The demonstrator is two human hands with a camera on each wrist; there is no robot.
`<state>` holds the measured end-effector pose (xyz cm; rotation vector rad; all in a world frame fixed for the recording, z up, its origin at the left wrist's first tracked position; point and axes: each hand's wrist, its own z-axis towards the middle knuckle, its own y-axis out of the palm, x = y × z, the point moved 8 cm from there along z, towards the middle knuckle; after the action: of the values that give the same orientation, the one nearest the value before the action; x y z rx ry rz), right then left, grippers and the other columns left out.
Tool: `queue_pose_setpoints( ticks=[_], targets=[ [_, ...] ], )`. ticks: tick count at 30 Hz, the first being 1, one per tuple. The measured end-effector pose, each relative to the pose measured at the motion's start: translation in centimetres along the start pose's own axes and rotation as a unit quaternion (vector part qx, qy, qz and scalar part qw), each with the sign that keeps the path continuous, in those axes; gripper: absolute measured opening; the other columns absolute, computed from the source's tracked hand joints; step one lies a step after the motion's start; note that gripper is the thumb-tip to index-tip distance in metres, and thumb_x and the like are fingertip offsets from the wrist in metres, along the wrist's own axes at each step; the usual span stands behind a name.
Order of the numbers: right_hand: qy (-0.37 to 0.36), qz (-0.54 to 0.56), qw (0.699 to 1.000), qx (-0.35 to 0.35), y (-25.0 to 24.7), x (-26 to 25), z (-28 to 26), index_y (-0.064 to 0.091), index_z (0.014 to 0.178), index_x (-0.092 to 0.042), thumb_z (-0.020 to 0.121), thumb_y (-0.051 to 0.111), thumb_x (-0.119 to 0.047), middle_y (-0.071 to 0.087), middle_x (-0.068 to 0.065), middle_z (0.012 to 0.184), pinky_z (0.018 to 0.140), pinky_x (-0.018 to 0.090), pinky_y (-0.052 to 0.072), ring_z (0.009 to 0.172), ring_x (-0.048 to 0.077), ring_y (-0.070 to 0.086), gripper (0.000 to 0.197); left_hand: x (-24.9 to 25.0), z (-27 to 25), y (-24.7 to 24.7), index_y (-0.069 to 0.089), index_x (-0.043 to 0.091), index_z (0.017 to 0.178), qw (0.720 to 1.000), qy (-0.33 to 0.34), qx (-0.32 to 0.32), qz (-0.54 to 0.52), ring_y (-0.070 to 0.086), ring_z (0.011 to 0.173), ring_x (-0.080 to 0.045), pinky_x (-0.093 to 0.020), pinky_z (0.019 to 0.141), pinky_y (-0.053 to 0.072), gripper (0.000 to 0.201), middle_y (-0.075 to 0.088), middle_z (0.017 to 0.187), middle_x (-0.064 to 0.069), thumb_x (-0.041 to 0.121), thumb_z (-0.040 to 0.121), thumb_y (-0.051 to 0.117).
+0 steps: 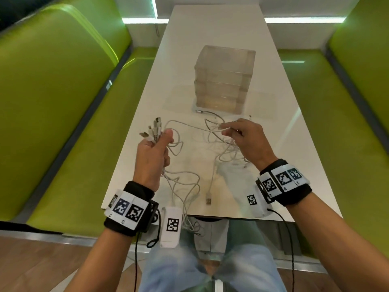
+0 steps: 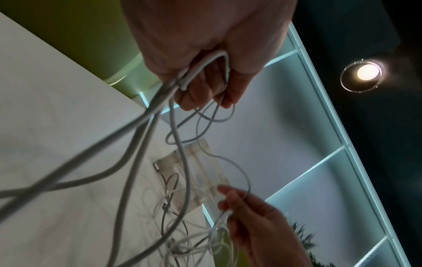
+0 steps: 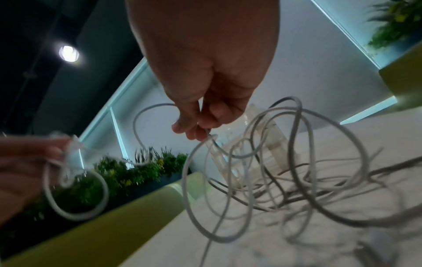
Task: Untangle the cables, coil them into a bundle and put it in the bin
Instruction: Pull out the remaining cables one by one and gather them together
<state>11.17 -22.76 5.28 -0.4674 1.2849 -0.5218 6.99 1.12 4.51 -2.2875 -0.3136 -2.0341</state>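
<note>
Your left hand (image 1: 152,153) is fisted around a bunch of white cables (image 1: 185,175), raised above the near end of the white table (image 1: 221,30), with their plug ends (image 1: 152,128) fanning out of the fist toward 11 o'clock. Below the fist the cords drop in loose loops that spill over the table's near edge at 6 o'clock. Your right hand (image 1: 247,140), at 3 o'clock from the left, pinches one white strand between thumb and fingertips; that strand runs across to the left fist. Under the right hand lies a tangle, still knotted. The clear bin (image 1: 224,79) stands at 12 o'clock on the table, beyond both hands, a grey cable end (image 1: 199,111) just beside its base.
</note>
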Motion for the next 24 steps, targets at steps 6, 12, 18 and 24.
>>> queue_pose_setpoints(
  ticks=[6,12,18,24],
  targets=[
    [0.012,0.192,0.981,-0.008,-0.1,-2.1,-1.6,0.068,0.099,-0.006,0.086,0.056,0.007,0.071,0.007,0.092,0.078,0.021,0.054,0.085,0.017,0.07,0.022,-1.1,-1.0,2.3,0.062,0.013,0.074,0.998,-0.014,-0.031,0.046,0.025,0.038,-0.007,-0.026,0.046,0.022,0.025,0.028,0.042,0.013,0.031,0.091,0.061],
    [-0.092,0.08,0.992,-0.039,0.6,-3.9,-1.7,0.073,0.101,-0.007,0.084,0.059,0.007,0.064,0.004,0.087,0.073,0.012,0.049,0.078,-0.001,0.061,0.026,-0.6,-1.8,4.7,0.059,0.006,0.084,0.994,-0.024,-0.103,0.011,0.019,0.041,-0.01,-0.025,0.044,0.017,0.041,0.022,0.049,0.007,0.045,0.079,0.071],
    [-0.162,-0.022,0.985,-0.059,3.0,-5.1,-2.4,0.072,0.099,-0.006,0.086,0.064,-0.008,0.056,0.001,0.085,0.066,0.021,0.044,0.074,0.012,0.054,0.016,-0.4,-1.7,5.3,0.056,0.011,0.066,0.998,0.001,-0.043,0.035,0.022,0.04,-0.011,-0.023,0.04,0.021,0.031,0.027,0.044,0.006,0.026,0.093,0.06],
    [-0.105,-0.15,0.98,-0.083,4.8,-0.5,-0.5,0.067,0.097,-0.007,0.091,0.057,-0.012,0.056,0.007,0.094,0.066,0.026,0.037,0.08,0.02,0.055,0.013,1.5,-1.5,2.8,0.053,0.005,0.072,0.998,0.059,-0.001,0.019,0.024,0.04,-0.008,-0.025,0.046,0.022,0.028,0.029,0.041,0.012,0.022,0.095,0.057]
  ],
)
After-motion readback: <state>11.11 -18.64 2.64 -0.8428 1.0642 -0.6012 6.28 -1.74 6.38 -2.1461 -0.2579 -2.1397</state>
